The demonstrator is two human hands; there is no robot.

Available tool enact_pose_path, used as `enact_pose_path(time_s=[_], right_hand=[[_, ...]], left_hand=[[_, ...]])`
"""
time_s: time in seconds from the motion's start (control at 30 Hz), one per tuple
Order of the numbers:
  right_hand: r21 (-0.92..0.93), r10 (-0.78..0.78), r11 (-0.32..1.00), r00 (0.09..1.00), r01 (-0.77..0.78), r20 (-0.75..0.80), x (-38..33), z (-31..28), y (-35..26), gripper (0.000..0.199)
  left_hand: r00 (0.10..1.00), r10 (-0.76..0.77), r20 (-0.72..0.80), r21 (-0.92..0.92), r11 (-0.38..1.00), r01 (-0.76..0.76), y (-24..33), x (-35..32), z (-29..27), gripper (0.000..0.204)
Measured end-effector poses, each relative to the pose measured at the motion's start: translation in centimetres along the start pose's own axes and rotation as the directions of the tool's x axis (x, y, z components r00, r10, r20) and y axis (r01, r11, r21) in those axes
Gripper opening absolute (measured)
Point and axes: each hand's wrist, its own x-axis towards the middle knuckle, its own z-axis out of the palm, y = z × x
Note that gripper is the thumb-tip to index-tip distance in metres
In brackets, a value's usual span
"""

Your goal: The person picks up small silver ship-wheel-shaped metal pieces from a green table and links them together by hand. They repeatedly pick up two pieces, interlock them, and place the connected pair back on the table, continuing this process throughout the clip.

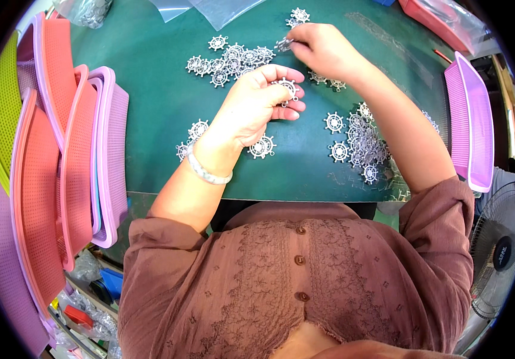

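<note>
A green table [162, 113] fills the upper middle of the view, its near edge against the person's chest. At its left edge lean stacked plastic trays [60, 149] in pink, lilac, coral and lime, standing on edge and overlapping one another. One more lilac tray [473, 119] stands at the right edge, and a fan [497, 251] sits below it, off the table. Clear bags [209, 9] lie at the far edge.

Small silver ship-wheel charms are scattered over the table in loose groups: one pile [230, 60] just beyond the left hand, another pile [362, 140] beside the right forearm, and a few singles near the left wrist.

The left hand [251, 107], a pale bracelet [206, 170] on its wrist, lies mid-table with fingers curled shut around one charm [287, 88], which shows between thumb and fingertips. The right hand [323, 51] reaches further out, its fingertips pinched on another charm [283, 43] at the edge of the far pile. The two hands are near each other but not touching.
</note>
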Motion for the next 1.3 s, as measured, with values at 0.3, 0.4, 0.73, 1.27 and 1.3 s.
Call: enact_pose_path(time_s=[0.3, 0.4, 0.73, 1.27, 1.3], right_hand=[[0.719, 0.288, 0.482, 0.866, -0.501, 0.409, -2.8, -3.3, -1.7, 0.013], [0.742, 0.284, 0.441, 0.863, -0.505, 0.418, -3.4, -3.1, -2.6, 0.017], [0.782, 0.259, 0.368, 0.863, -0.503, 0.433, -4.1, -2.9, -2.7, 0.017], [0.773, 0.246, 0.445, 0.892, -0.452, 0.38, -4.0, -3.2, -3.0, 0.014], [0.779, 0.238, 0.411, 0.881, -0.473, 0.41, -4.0, -3.2, -3.2, 0.014]], left_hand=[[0.981, 0.143, -0.134, -0.099, 0.983, -0.157, 0.3, 0.1, 0.0, 0.02], [0.982, 0.145, -0.121, -0.067, 0.986, -0.154, 0.0, 0.2, 0.0, 0.019], [0.983, 0.133, -0.129, -0.039, 0.99, -0.139, 0.1, 0.2, 0.0, 0.014], [0.984, 0.116, -0.139, -0.043, 0.992, -0.123, 0.1, 0.3, -0.2, 0.009], [0.981, 0.126, -0.15, -0.049, 0.99, -0.135, 0.1, 0.3, -0.3, 0.009]])
